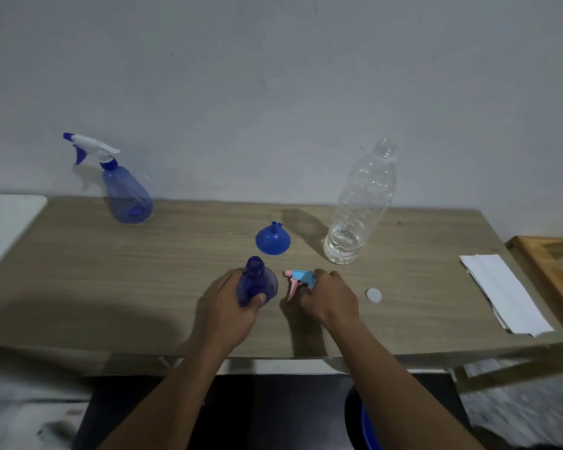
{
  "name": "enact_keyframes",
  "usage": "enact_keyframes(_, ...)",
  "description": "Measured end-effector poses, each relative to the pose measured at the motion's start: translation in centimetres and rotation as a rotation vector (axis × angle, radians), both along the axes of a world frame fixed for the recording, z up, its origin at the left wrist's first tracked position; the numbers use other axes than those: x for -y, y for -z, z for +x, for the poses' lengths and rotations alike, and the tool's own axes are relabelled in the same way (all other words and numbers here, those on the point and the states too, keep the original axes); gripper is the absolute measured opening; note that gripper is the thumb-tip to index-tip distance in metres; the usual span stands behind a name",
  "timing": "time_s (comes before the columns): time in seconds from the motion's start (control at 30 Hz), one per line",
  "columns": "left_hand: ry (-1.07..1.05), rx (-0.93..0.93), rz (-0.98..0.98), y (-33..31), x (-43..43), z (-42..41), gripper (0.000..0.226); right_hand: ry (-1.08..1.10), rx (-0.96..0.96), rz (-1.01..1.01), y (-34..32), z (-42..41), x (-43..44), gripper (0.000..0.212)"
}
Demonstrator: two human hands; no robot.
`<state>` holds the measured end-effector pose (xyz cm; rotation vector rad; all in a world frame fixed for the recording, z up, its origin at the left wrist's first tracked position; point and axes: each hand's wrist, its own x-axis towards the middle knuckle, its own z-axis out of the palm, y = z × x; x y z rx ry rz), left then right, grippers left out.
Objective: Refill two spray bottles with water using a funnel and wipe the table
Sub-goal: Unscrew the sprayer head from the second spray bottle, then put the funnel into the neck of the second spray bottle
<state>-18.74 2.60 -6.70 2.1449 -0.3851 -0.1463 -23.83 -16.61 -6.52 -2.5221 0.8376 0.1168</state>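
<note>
left hand [231,308] gripping uncapped blue bottle [256,282], right hand [329,298] holding pink-and-blue spray head [301,279]

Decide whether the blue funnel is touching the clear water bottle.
Apart. The head view shows a strip of bare table between the funnel and the water bottle.

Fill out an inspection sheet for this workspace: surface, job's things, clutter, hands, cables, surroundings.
Surface: wood-grain table, no spill seen.
Job's things: open blue spray bottle; trigger head off it; blue funnel mouth-down; clear water bottle uncapped, water low; second spray bottle, head on, back left; folded paper towels, right edge.
Clutter: white cap lying loose.
Hands: left hand grips the open blue spray bottle; right hand holds the trigger head.
Cables: nothing seen.
Surroundings: grey wall behind; wooden frame right.
</note>
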Motion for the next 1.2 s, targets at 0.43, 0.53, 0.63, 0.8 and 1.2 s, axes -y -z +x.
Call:
enact_keyframes(0.43, -0.015, 0.029, -0.172, 1.6, -0.3, 0.4, 0.037, -0.177, 0.184, 0.229, -0.9, 11.0, 1.4, 0.080)
enact_keyframes(0.53, -0.025, 0.013, -0.182, 2.2, -0.3, 0.6, 0.041, -0.218, 0.117, 0.321, 0.8, 12.9, 2.0, 0.095)
enact_keyframes(0.63, -0.036, -0.038, -0.240, 2.6, -0.3, 0.6, 0.053, -0.296, 0.082, 0.227, 2.1, 14.0, 2.5, 0.089)
enact_keyframes(0.8, -0.022, -0.049, -0.293, 3.0, -0.3, 0.8, 0.044, -0.365, 0.070, 0.084, 2.5, 14.6, 3.1, 0.065)
enact_keyframes(1.2, -0.055, -0.070, -0.171, 1.2, -0.5, 0.1, 0.048, -0.124, 0.443, 0.540, -4.4, 10.1, 3.0, 0.060)
